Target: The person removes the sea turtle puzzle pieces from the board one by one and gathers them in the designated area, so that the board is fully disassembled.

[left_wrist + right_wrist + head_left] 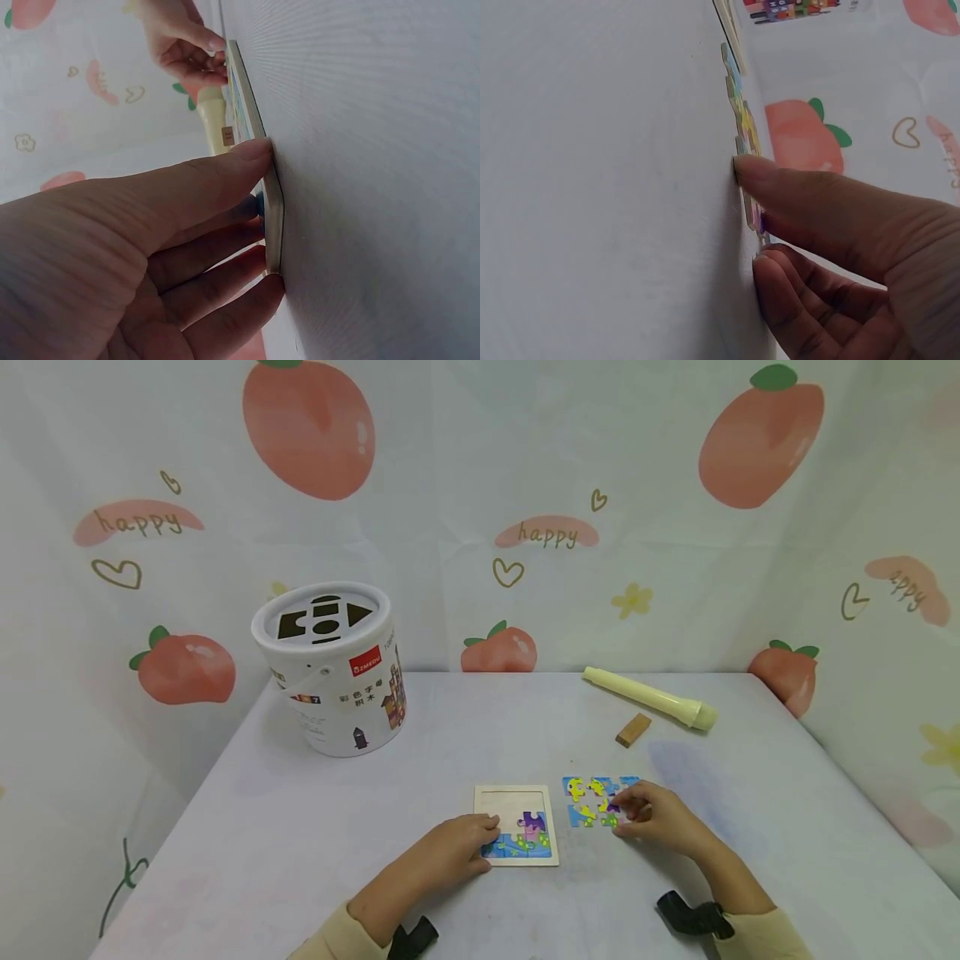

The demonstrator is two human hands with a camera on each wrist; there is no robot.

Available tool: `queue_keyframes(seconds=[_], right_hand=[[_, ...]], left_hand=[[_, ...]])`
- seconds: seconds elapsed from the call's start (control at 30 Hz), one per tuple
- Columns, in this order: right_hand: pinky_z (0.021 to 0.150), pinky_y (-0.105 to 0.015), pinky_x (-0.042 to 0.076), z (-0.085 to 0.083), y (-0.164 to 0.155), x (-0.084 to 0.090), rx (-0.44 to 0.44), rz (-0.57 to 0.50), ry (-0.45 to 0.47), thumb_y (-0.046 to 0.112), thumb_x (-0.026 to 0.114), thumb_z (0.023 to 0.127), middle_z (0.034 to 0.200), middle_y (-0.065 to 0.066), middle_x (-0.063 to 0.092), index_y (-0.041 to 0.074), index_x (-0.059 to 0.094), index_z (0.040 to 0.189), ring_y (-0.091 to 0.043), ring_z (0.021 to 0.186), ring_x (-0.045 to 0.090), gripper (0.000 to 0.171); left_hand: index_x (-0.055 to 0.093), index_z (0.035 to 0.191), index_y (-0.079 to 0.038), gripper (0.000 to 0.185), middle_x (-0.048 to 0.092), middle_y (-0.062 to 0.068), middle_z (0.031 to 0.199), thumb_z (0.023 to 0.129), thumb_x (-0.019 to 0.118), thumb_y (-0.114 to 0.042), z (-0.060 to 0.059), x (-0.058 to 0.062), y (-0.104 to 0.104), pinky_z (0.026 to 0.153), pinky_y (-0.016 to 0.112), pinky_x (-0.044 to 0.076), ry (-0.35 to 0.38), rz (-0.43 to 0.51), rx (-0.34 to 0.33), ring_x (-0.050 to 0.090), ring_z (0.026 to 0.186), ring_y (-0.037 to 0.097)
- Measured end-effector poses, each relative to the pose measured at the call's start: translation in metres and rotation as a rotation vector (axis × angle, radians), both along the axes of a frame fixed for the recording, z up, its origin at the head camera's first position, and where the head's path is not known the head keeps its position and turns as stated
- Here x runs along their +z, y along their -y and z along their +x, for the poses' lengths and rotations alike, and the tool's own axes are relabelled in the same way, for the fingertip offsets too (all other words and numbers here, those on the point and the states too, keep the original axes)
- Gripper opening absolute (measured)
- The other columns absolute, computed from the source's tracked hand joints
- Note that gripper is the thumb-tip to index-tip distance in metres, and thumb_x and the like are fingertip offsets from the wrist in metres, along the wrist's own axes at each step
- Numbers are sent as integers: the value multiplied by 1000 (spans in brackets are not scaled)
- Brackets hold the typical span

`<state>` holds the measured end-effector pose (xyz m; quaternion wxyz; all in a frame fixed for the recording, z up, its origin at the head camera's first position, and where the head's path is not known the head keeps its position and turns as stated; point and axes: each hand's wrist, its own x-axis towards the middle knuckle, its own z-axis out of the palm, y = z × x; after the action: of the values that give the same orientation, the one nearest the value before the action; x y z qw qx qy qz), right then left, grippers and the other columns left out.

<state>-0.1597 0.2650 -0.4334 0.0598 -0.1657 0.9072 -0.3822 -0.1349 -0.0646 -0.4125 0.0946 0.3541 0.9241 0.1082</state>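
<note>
A square wooden puzzle tray (pixel 504 800) lies on the table, its lower and right parts filled with blue, pink and purple pieces. My left hand (pixel 457 845) holds its left side, thumb (pixel 251 150) on one edge and fingertips round the corner. To the right of the tray lie loose jigsaw pieces (pixel 581 816) with yellow, blue and green print. Over their right end is my right hand (pixel 663 814), pinching a puzzle piece with purple on it (pixel 613 808) between thumb and index finger. The right wrist view shows the thumb tip (pixel 756 171) low at the table beside the pieces.
A white lidded bucket (pixel 337 693) with shape cutouts stands at the back left. Towards the back right lie a pale yellow tube-shaped object (pixel 645 693) and a small brown wooden block (pixel 633 730). A printed cloth hangs behind the white table (pixel 300 852).
</note>
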Motion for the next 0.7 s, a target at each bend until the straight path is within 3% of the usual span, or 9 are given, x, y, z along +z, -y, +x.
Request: queue_keyframes(seconds=[0.27,0.7], right_hand=[[61,-21,50,-2,1,12,30,0,0,16,77,72,88,-10,62,-6,61,100,-6,73,55,38],[68,-21,52,-15,39,22,190,10,11,14,75,74,88,-8,63,-3,66,96,-11,77,56,29]], left_hand=[[59,121,-4,44,53,6,132,83,67,-23,-2,-1,0,102,30,40,-6,-5,-4,49,123,18],[59,121,-3,44,54,6,131,82,68,-21,-1,1,0,101,31,41,6,-2,-10,49,122,18]])
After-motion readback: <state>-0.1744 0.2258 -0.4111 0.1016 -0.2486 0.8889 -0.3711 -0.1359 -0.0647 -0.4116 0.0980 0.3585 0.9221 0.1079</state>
